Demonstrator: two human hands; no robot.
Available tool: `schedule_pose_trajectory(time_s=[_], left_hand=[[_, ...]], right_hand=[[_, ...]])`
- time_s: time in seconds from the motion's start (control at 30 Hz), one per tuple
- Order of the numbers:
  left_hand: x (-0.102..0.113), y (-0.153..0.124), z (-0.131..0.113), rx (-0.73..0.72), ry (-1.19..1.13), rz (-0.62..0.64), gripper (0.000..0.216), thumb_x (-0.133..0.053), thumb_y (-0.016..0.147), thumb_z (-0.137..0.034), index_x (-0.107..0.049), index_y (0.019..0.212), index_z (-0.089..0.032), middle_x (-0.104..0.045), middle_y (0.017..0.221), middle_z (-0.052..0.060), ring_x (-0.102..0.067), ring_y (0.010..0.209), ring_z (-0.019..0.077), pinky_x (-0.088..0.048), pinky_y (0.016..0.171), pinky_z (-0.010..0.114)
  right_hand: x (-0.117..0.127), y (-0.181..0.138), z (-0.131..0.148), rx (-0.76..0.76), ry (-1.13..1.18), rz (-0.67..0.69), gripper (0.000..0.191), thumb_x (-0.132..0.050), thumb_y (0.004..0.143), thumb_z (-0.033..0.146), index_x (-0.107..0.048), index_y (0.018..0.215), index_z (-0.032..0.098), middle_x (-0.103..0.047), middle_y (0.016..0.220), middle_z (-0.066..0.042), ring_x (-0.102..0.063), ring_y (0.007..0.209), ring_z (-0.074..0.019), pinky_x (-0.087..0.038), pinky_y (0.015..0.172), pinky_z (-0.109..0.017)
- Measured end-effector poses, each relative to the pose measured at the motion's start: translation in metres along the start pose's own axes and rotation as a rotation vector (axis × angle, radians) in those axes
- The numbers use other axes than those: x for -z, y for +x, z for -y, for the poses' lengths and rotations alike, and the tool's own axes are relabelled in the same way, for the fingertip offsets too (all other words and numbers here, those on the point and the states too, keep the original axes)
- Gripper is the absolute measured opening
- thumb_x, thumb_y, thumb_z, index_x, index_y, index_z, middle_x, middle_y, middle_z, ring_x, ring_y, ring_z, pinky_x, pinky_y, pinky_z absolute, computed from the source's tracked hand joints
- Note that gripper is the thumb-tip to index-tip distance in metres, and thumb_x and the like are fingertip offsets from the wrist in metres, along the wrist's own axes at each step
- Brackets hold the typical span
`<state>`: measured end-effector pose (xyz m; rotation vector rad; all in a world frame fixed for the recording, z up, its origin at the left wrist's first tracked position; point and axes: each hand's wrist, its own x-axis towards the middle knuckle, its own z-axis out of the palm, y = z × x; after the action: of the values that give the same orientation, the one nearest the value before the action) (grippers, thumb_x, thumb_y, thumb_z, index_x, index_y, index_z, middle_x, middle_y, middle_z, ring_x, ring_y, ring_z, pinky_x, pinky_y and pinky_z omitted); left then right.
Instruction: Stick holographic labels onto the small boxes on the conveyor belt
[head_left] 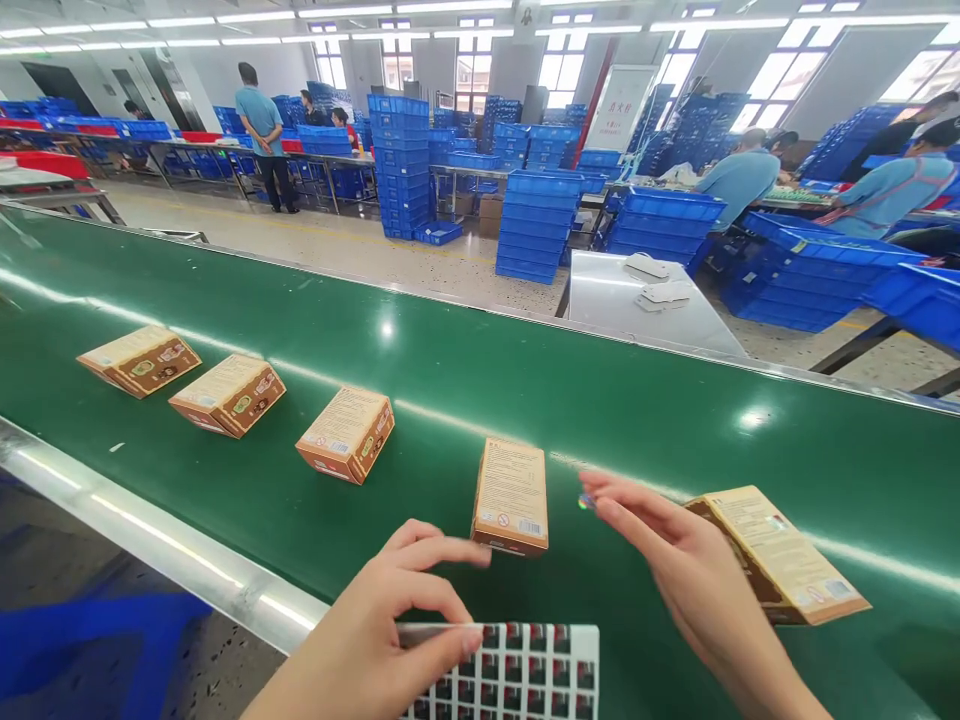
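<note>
My left hand (409, 610) grips a sheet of small dark stickers (525, 670) between thumb and fingers, low in front of me. Its index finger points toward a tan and brown carton (511, 490) lying on the green belt. To the right of that carton, my right hand (660, 540) pinches a small shiny sticker (585, 502) at its fingertips. Partly behind the right hand lies another carton (787, 550), with a small shiny patch on its top face. Further left along the belt is a carton (349, 430) with its printed face up.
Two more cartons, one nearer (229, 393) and one farther (139, 358), lie on the green belt (420, 340) at left. Beyond its metal edge stand a steel table (645, 300) and stacked blue crates (536, 225). Several people work in the background; one person (259, 125) stands.
</note>
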<state>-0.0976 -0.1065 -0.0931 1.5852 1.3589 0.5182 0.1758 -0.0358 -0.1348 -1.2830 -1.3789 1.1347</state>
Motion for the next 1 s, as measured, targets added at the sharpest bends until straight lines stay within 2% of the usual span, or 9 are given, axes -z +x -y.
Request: schedule_pose_trajectory(time_s=[0.07,0.13,0.2,0.23,0.4,0.53,0.67,0.83,1.0], left_hand=[[-0.005,0.007,0.003,-0.091,0.102,0.052,0.02,-0.066,0.092,-0.034,-0.078,0.079,-0.025,-0.043,0.162,0.0,-0.021,0.155,0.037,-0.062,0.087,0.042],[-0.011,0.015,0.004,-0.159,0.253,0.106,0.015,-0.068,0.091,-0.028,-0.079,0.08,-0.026,-0.034,0.166,-0.006,-0.009,0.158,0.0372,-0.041,0.113,0.062],[-0.017,0.023,0.004,-0.192,0.341,0.164,0.013,-0.069,0.089,-0.024,-0.08,0.081,-0.026,-0.032,0.165,-0.006,-0.011,0.157,0.0378,-0.019,0.123,0.066],[-0.02,0.026,0.003,-0.189,0.351,0.184,0.013,-0.069,0.089,-0.022,-0.08,0.082,-0.025,-0.031,0.166,-0.006,-0.013,0.157,0.0377,-0.017,0.124,0.065],[-0.028,0.032,-0.005,-0.148,0.309,0.206,0.015,-0.067,0.09,-0.026,-0.08,0.082,-0.025,-0.031,0.164,-0.008,-0.016,0.156,0.0352,-0.034,0.122,0.056],[-0.034,0.035,-0.009,-0.153,0.31,0.218,0.015,-0.067,0.088,-0.024,-0.08,0.08,-0.025,-0.034,0.163,-0.008,-0.017,0.156,0.0349,-0.034,0.122,0.055],[-0.043,0.038,-0.012,-0.182,0.32,0.238,0.014,-0.067,0.087,-0.023,-0.08,0.081,-0.023,-0.032,0.163,-0.007,-0.018,0.155,0.0369,-0.031,0.123,0.058],[-0.051,0.041,-0.019,-0.221,0.321,0.26,0.016,-0.066,0.087,-0.018,-0.081,0.081,-0.023,-0.031,0.164,-0.005,-0.019,0.155,0.038,-0.024,0.124,0.063],[-0.057,0.045,-0.025,-0.264,0.331,0.294,0.015,-0.068,0.086,-0.016,-0.081,0.081,-0.022,-0.032,0.164,-0.001,-0.02,0.154,0.039,-0.024,0.123,0.065]], right_hand=[[-0.016,0.012,-0.008,-0.192,0.238,0.03,0.028,-0.08,0.081,0.052,-0.082,0.096,0.028,-0.074,0.126,-0.005,-0.062,0.125,-0.0306,-0.048,0.107,-0.041],[-0.03,0.019,-0.013,-0.263,0.367,0.056,0.037,-0.082,0.077,0.054,-0.082,0.102,0.027,-0.074,0.126,-0.007,-0.059,0.128,-0.0329,-0.044,0.111,-0.045],[-0.037,0.023,-0.013,-0.275,0.383,0.052,0.038,-0.083,0.075,0.055,-0.082,0.101,0.026,-0.073,0.126,-0.008,-0.058,0.129,-0.0344,-0.042,0.112,-0.047],[-0.037,0.024,-0.013,-0.273,0.366,0.044,0.037,-0.084,0.075,0.055,-0.082,0.097,0.026,-0.073,0.128,-0.008,-0.057,0.13,-0.0349,-0.04,0.113,-0.048],[-0.017,0.032,-0.003,-0.268,0.246,0.095,0.031,-0.088,0.071,0.053,-0.081,0.078,0.023,-0.072,0.127,-0.01,-0.055,0.13,-0.0384,-0.036,0.113,-0.049],[-0.003,0.036,0.002,-0.268,0.148,0.129,0.031,-0.087,0.072,0.053,-0.082,0.079,0.023,-0.074,0.122,-0.011,-0.057,0.127,-0.038,-0.035,0.112,-0.049],[0.002,0.032,0.001,-0.251,0.077,0.077,0.035,-0.084,0.072,0.058,-0.082,0.08,0.024,-0.074,0.122,-0.01,-0.059,0.126,-0.0373,-0.042,0.106,-0.046],[0.005,0.022,-0.006,-0.209,0.0,-0.003,0.037,-0.079,0.075,0.059,-0.077,0.078,0.022,-0.073,0.123,-0.012,-0.065,0.114,-0.0359,-0.053,0.09,-0.042],[0.004,0.013,-0.01,-0.113,-0.146,-0.11,0.034,-0.072,0.082,0.056,-0.067,0.084,0.022,-0.073,0.118,-0.013,-0.069,0.102,-0.034,-0.053,0.085,-0.046]])
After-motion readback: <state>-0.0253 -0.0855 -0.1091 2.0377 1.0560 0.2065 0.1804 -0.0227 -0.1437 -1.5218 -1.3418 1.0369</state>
